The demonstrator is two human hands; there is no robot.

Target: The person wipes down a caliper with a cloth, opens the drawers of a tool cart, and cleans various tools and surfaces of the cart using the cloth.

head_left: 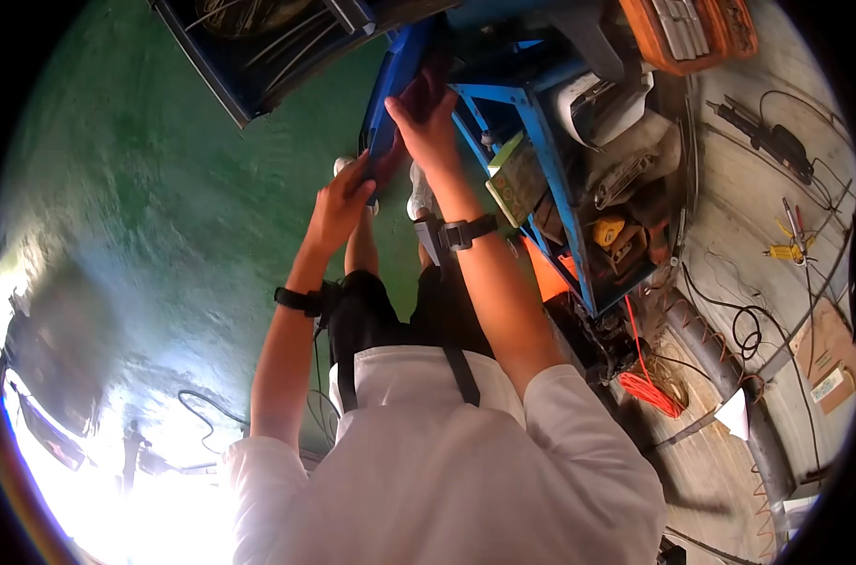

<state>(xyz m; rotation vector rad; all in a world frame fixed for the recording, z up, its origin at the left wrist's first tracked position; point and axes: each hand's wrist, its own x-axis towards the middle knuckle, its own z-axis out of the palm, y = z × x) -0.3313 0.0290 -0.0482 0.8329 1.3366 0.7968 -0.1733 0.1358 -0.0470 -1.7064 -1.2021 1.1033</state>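
Note:
A long blue panel with a dark edge slants upward in front of my body, beside an open dark drawer or tray. My left hand grips the panel's lower end, its fingers wrapped round the edge. Higher up on the right side, my right hand rests against the panel and something dark red, with the thumb raised apart; its other fingers are partly in shadow, and what they hold is hard to make out.
A dark tray with rods and cables is at the top. To the right stands a blue metal frame with cluttered shelves. An orange cord, a grey pipe and loose cables lie by the wall.

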